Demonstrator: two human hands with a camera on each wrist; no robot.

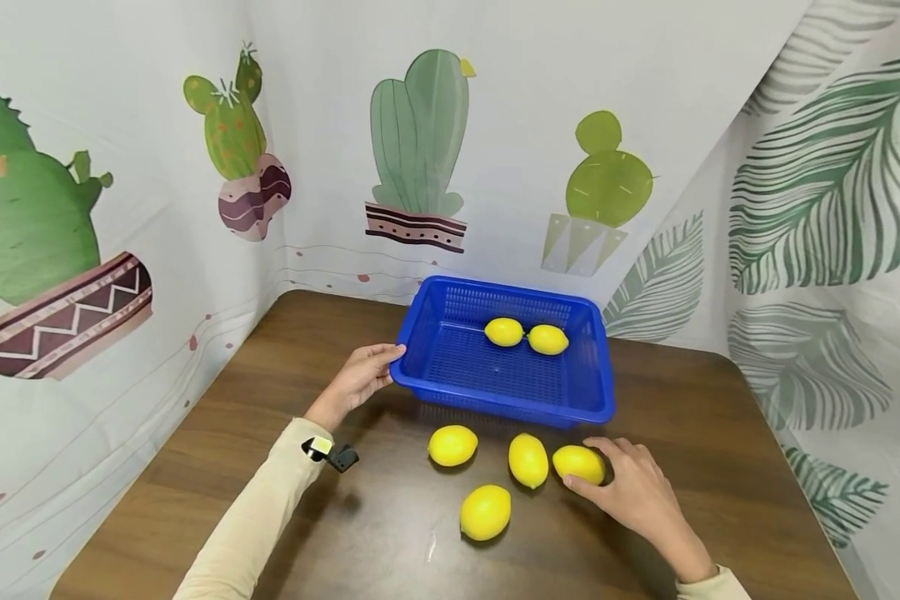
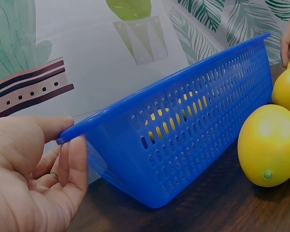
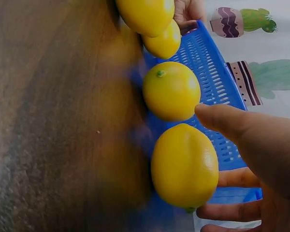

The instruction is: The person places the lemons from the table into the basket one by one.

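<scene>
My left hand [image 1: 362, 374] pinches the left rim of a blue plastic basket [image 1: 510, 408], thumb on top and fingers beneath, as the left wrist view shows. Two lemons [image 1: 504, 332] lie inside the basket, toward its back right. Several more lemons are on the table in front of it. At the rightmost of these, a lemon [image 1: 579, 464], my right hand [image 1: 633, 487] has its thumb and fingers spread around the near and far sides. In the right wrist view that lemon [image 3: 184, 166] sits between the parted thumb and fingers, which are not closed round it.
Left of the right hand's lemon lie an upright-looking lemon [image 1: 528, 461], a nearer lemon [image 1: 485, 512] and a lemon [image 1: 452, 446] close to the basket's front. The brown wooden table [image 1: 375, 525] meets a cactus-print curtain [image 1: 322, 167] at the back and sides.
</scene>
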